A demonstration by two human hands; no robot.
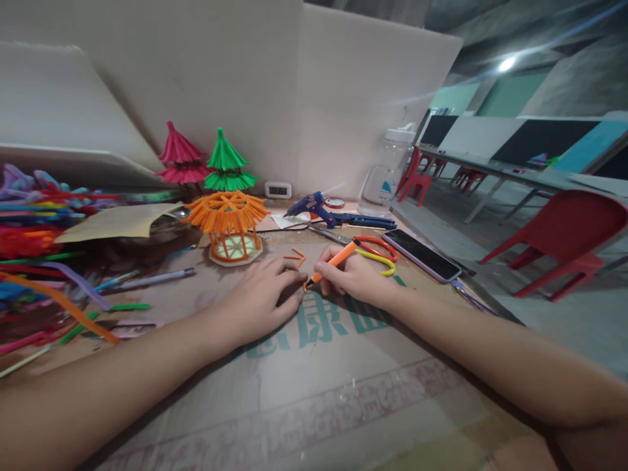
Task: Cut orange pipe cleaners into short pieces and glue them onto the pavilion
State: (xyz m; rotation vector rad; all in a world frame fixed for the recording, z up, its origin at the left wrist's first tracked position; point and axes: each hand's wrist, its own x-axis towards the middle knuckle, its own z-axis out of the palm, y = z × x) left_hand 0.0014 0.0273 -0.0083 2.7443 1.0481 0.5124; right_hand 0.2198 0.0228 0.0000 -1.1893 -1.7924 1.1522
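Observation:
My right hand is closed round an orange marker, its dark tip pointing down and left. That tip meets a small orange pipe cleaner piece on the table. My left hand rests palm down, its thumb and fingertips closed at this piece. Just beyond the hands lie a few more short orange pieces. Behind my left hand stands a small orange pavilion model with a fringed roof and posts on a pale base. Red and yellow scissors handles lie beyond my right hand.
Pink and green tiered roofs stand behind the pavilion. A blue glue gun, pliers, a phone and a clear bottle sit at the back right. Pipe cleaners crowd the left. Red chairs stand beyond.

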